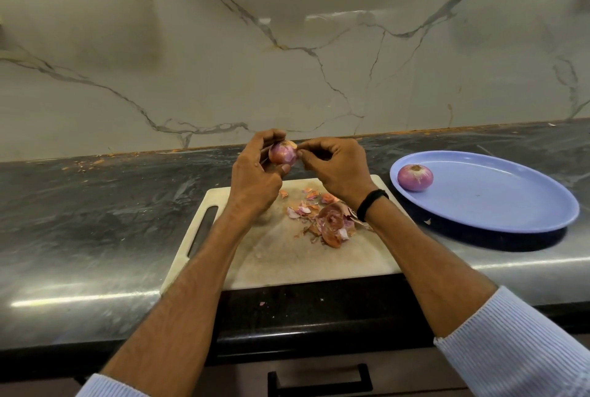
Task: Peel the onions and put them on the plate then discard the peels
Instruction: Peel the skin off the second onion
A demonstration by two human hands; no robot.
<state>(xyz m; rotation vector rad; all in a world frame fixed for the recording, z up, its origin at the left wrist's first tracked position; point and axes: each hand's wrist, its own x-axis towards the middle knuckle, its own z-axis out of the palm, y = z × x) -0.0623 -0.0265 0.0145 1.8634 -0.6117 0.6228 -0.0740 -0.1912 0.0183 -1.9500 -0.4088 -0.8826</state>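
Left hand (255,173): fingers (268,136) curled round the onion (283,154), above the cutting board's (271,262) 12 o'clock edge. Right hand (335,170): fingers (308,144) pinching skin (297,148) at the onion's 3 o'clock side. Peels (329,221) heaped on the board. Plate (495,199) (3 o'clock of board) carries one peeled onion (415,177). Risk: a hard tug could slip the slick bulb loose onto the counter (95,211).

A board (287,262) lies on the surface (95,221) at its front edge, with the wall (287,61) behind. Peels (332,224) lie on the board, right of its middle. A plate (510,199) sits just right of the board, an onion (415,177) in it near its left rim. Above the board's far edge, the left hand (255,179) and right hand (335,167) hold a second onion (283,154) between them.
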